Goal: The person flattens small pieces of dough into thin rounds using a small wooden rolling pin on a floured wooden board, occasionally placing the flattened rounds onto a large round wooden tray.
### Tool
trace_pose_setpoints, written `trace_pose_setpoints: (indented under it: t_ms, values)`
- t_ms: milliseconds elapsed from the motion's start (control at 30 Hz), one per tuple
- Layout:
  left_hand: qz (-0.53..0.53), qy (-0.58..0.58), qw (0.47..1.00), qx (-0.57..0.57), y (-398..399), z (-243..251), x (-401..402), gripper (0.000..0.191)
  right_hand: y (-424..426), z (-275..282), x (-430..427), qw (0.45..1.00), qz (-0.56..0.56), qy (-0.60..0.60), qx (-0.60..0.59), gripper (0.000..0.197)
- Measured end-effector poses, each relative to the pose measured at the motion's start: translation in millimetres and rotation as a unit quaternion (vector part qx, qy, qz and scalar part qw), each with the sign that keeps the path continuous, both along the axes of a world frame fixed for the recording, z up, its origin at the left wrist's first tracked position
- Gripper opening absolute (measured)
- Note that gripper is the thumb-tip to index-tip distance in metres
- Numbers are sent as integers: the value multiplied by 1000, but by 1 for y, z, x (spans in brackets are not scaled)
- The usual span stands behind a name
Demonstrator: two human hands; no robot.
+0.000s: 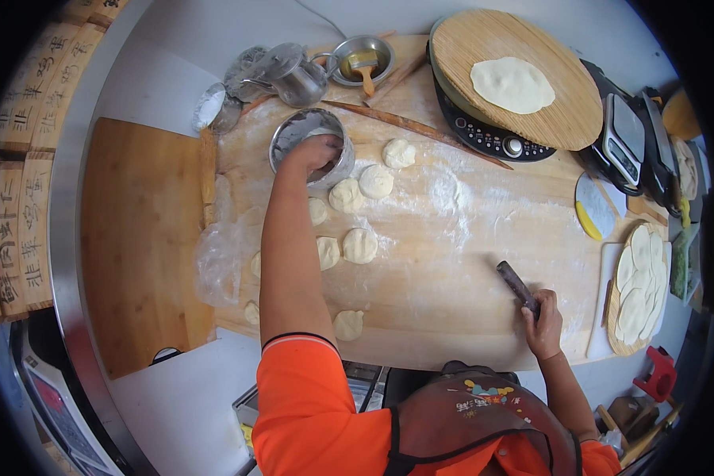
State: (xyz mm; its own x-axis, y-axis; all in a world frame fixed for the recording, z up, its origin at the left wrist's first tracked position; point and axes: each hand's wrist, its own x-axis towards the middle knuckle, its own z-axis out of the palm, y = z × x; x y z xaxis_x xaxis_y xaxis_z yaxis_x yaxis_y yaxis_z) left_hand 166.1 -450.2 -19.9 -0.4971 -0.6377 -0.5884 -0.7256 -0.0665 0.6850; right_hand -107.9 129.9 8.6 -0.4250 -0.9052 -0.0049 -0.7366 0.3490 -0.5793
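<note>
My left hand (320,152) reaches into a metal pot (343,165) dusted with flour; its fingers are partly hidden inside, so what they hold cannot be told. At the right, my right hand (544,324) grips a short dark rolling pin (514,282), its far end raised over the floured wooden board (452,285). Several flattened dough pieces lie about my left arm, among them a round one (360,246) and another near the pot (376,181). A thin dough sheet (511,84) rests on a round wooden board (571,113) at the top.
A slender wooden rolling pin (416,126) lies beyond the dough. Behind are a steel kettle (300,77) and an oil bowl (387,53) with a brush (366,70). At right are a scraper (595,205), a kitchen scale (623,149) and stacked dough sheets (639,285). A plastic bag (217,262) lies left.
</note>
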Motion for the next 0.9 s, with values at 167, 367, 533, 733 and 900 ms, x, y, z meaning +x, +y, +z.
trace_pose_setpoints:
  t_ms: [167,367,533,733,900]
  values:
    - [-110,-39,991,60,9,38,2,43,-4,-1,5,1000,-7,21,16,35]
    - [66,169,978,100,113,91,10,50,-5,5,5,999,-34,7,37,33]
    - [-198,143,955,-171,206,60,-67,68,-5,9,2,999,-33,-3,22,32]
    - [-351,33,837,-418,290,-4,-102,77,0,4,0,999,-26,-25,13,31]
    - [-264,-113,821,-494,243,-4,-99,68,7,3,-1,998,-50,-32,8,33]
